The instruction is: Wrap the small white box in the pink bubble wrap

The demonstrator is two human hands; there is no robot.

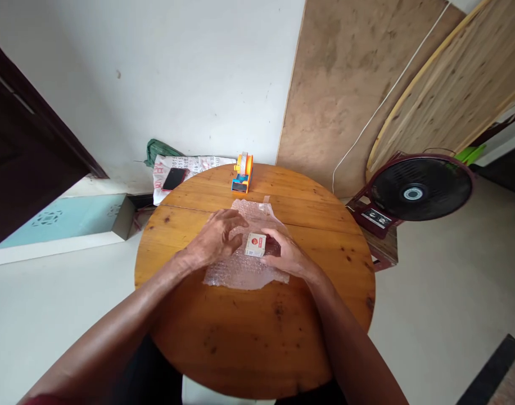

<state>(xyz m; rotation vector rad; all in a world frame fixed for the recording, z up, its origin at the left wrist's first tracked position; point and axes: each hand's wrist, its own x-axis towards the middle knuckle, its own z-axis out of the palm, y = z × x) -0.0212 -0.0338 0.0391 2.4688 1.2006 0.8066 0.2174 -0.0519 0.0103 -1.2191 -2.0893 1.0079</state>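
Observation:
A small white box [254,245] with a red label lies on a sheet of clear bubble wrap [240,275], which is spread on the round wooden table. To the left of the box hovers my left hand [215,237], its fingers curved and apart, with nothing in them. My right hand [289,256] is at the box's right side, thumb and forefinger spread around that end. Whether its fingertips touch the box is hard to make out. A strip of tape [265,206] shows at the far edge of the wrap.
An orange and blue tape dispenser [243,173] stands near the far edge of the wooden table [257,337]. Behind the table's far left edge, a dark phone-like object [174,179] lies on a printed white sack [198,163]. A dark round fan [418,188] stands at the right.

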